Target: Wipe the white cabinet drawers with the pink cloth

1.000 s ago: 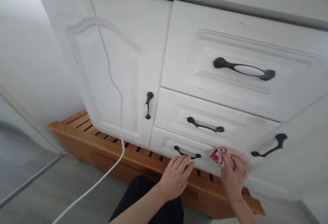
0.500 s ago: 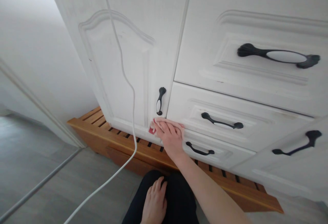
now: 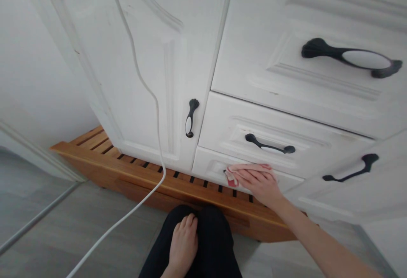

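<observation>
My right hand [image 3: 259,182] presses a red and white cloth [image 3: 237,172] flat against the front of the bottom drawer [image 3: 210,165] of a white cabinet, covering most of that drawer's black handle. My left hand [image 3: 183,237] rests palm down on my knee in dark trousers, fingers together, holding nothing. Above the cloth sits the middle drawer with its black handle [image 3: 269,144], and the top drawer handle [image 3: 351,57] is higher up.
A white cabinet door [image 3: 133,70] with a small black handle [image 3: 190,117] stands left of the drawers. A white cable [image 3: 149,108] hangs down across it to the grey floor. A slatted wooden platform [image 3: 133,176] runs under the cabinet. Another door handle [image 3: 349,168] is at right.
My right hand slid the cloth from the lower corner of the cabinet door rightward onto the bottom drawer front. My left hand left the drawer handle earlier and stays on my knee.
</observation>
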{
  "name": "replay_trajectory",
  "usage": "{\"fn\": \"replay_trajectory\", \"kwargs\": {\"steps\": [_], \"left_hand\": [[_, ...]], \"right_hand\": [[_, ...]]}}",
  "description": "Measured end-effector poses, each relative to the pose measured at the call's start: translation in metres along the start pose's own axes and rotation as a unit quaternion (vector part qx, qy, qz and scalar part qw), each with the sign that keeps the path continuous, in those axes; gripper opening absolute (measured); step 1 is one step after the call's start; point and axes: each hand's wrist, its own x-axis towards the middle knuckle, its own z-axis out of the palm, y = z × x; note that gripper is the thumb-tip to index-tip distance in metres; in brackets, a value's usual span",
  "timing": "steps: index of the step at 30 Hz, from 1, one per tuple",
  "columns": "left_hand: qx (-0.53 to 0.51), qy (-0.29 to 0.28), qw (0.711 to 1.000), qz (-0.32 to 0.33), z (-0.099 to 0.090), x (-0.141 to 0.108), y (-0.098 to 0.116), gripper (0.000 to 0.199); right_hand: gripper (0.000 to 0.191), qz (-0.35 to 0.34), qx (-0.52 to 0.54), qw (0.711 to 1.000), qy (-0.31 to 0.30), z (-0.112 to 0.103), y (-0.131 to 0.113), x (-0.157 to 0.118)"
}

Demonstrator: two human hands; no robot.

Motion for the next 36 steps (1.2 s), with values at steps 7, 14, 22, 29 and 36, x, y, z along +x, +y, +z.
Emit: {"fn": "replay_trajectory", "kwargs": {"steps": [7,14,22,29,36], "left_hand": [[0.001,-0.011,1.0,-0.008,-0.002,0.0,0.005,0.051],[0.004,0.003,1.0,-0.006,-0.002,0.002,0.016,0.051],[0.051,-0.002,0.999,-0.003,0.003,-0.001,0.011,0.053],[0.069,-0.005,0.998,0.0,-0.003,0.001,0.009,0.054],[0.08,0.011,0.997,0.004,0.002,0.0,0.006,0.053]], "right_hand": [[0.069,0.153,-0.034,0.986,-0.063,-0.007,0.03,-0.13],[0.065,0.187,0.04,0.979,0.07,-0.015,0.005,-0.074],[0.052,0.099,0.101,0.984,0.111,0.033,-0.085,0.126],[0.04,-0.03,0.13,0.991,0.033,0.056,-0.119,0.16],[0.038,-0.029,0.142,0.989,0.022,0.087,-0.116,0.102]]}}
